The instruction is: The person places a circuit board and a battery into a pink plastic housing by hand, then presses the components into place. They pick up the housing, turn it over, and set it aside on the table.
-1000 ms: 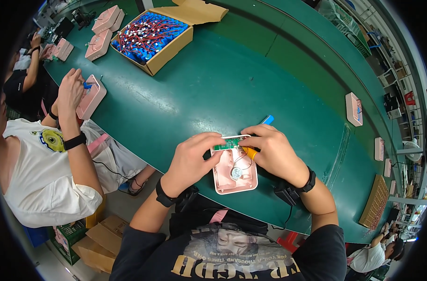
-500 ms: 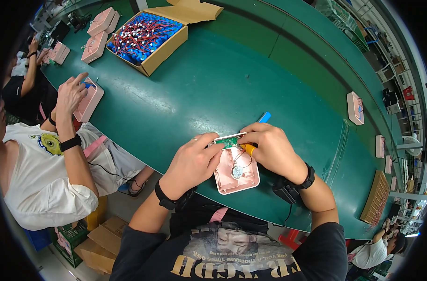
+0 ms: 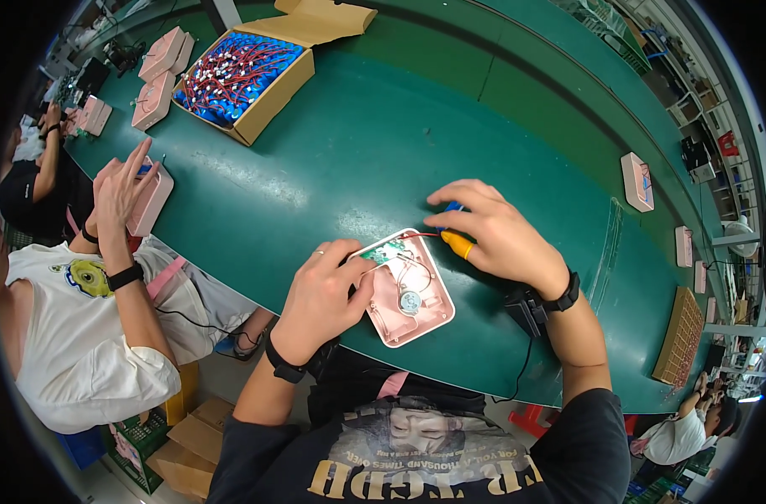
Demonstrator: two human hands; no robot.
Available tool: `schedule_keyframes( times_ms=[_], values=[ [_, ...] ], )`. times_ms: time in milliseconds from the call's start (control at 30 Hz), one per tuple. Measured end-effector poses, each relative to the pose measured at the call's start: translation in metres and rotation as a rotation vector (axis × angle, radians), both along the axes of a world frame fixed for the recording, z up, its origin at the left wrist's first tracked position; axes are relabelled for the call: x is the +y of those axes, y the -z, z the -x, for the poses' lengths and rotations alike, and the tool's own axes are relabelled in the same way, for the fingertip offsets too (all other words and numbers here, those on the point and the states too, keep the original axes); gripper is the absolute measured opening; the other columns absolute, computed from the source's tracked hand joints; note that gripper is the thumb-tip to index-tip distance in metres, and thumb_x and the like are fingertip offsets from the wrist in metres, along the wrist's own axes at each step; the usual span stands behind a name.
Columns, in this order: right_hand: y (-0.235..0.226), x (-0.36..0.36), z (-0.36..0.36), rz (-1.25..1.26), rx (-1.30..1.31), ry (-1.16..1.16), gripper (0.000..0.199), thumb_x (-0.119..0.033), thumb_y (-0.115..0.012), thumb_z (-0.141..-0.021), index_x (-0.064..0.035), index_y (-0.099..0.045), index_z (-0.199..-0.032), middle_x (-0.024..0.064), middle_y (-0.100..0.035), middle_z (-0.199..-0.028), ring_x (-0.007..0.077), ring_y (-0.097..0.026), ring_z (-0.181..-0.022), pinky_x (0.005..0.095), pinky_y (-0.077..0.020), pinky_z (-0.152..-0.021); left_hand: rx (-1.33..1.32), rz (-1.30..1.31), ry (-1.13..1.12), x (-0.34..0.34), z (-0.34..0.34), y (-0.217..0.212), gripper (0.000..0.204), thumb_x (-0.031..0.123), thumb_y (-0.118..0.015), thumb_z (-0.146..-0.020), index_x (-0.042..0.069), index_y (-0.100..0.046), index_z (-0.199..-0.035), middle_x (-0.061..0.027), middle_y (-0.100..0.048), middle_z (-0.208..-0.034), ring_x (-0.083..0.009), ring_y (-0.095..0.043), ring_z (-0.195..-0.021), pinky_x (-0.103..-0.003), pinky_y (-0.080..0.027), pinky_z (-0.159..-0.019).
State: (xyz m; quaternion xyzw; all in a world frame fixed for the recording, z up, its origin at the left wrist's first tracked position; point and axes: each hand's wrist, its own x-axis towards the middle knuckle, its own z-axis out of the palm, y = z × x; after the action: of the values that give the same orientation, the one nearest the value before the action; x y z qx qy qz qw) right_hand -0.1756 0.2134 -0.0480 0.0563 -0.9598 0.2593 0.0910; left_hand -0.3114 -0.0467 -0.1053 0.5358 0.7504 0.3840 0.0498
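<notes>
My left hand grips the upper left side of a pink plastic housing, fingers at its top edge and thumb at its inner side. The open housing lies tilted on the table. A green circuit board sits at its top end, partly behind my fingers. Lower down inside are a round silver part and thin wires. My right hand, a yellow cover on one digit, has its fingers around a blue cylindrical battery, mostly hidden. A red wire runs from the battery towards the board.
A cardboard box full of blue batteries with red wires stands at the far left, near more pink housings. A co-worker's hands work on a housing at left. A black device lies by my right wrist. Another housing sits at right.
My right hand has left the circuit board and moved up and right onto the battery. The housing has turned slightly, my left hand staying on it. The whole view has shifted a little.
</notes>
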Motion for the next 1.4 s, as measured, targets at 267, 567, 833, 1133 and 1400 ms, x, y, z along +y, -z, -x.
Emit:
schedule_keyframes(
  times_ms=[267,567,833,1133,1400],
  values=[
    [-0.002,-0.024,-0.007,0.036,-0.078,-0.022,0.022,-0.007,-0.078,-0.092,-0.0069,-0.078,-0.114,0.0081,-0.074,-0.117,0.0274,-0.069,-0.11,0.0389,-0.0568,-0.093,0.079,0.01,-0.163,-0.002,-0.002,0.001,0.006,0.005,-0.077,-0.088,0.002,-0.073,-0.092,-0.0144,-0.072,-0.109,-0.0341,-0.067,-0.087,-0.045,-0.057,-0.077],
    [0.007,-0.001,0.001,0.615,-0.662,0.135,0.031,-0.001,-0.075,-0.096,-0.0021,-0.072,-0.127,0.0086,-0.077,-0.104,0.0151,-0.072,-0.092,0.0311,-0.0571,-0.087,-0.174,-0.089,-0.286,-0.008,0.002,0.018,0.009,0.006,-0.079,-0.092,-0.001,-0.073,-0.096,-0.0161,-0.076,-0.106,-0.0346,-0.068,-0.084,-0.043,-0.056,-0.076],
    [0.051,-0.017,0.006,1.13,-0.661,0.071,0.019,-0.003,-0.072,-0.102,0.0021,-0.076,-0.12,-0.0023,-0.077,-0.098,0.0067,-0.065,-0.091,0.0278,-0.0554,-0.083,-0.254,-0.193,-0.32,-0.005,0.001,0.022,0.009,0.005,-0.078,-0.095,-0.002,-0.073,-0.098,-0.0177,-0.076,-0.107,-0.0325,-0.071,-0.087,-0.042,-0.057,-0.078],
    [0.037,-0.013,0.008,0.715,-0.687,0.063,0.016,0.001,-0.071,-0.098,0.001,-0.077,-0.112,0.0075,-0.079,-0.1,0.0157,-0.073,-0.092,0.0323,-0.0584,-0.083,-0.265,-0.194,-0.359,-0.007,-0.001,0.021,0.009,0.005,-0.078,-0.095,-0.002,-0.073,-0.099,-0.017,-0.076,-0.109,-0.0327,-0.071,-0.087,-0.042,-0.056,-0.08],
    [0.018,-0.013,0.006,0.45,-0.026,0.286,0.02,-0.009,-0.079,-0.092,-0.0067,-0.08,-0.112,0.0121,-0.074,-0.111,0.0283,-0.071,-0.099,0.0376,-0.0569,-0.083,-0.137,-0.176,-0.357,-0.007,-0.002,0.026,0.008,0.006,-0.078,-0.093,0.001,-0.074,-0.098,-0.0142,-0.074,-0.108,-0.0323,-0.069,-0.087,-0.043,-0.055,-0.078]
  ],
)
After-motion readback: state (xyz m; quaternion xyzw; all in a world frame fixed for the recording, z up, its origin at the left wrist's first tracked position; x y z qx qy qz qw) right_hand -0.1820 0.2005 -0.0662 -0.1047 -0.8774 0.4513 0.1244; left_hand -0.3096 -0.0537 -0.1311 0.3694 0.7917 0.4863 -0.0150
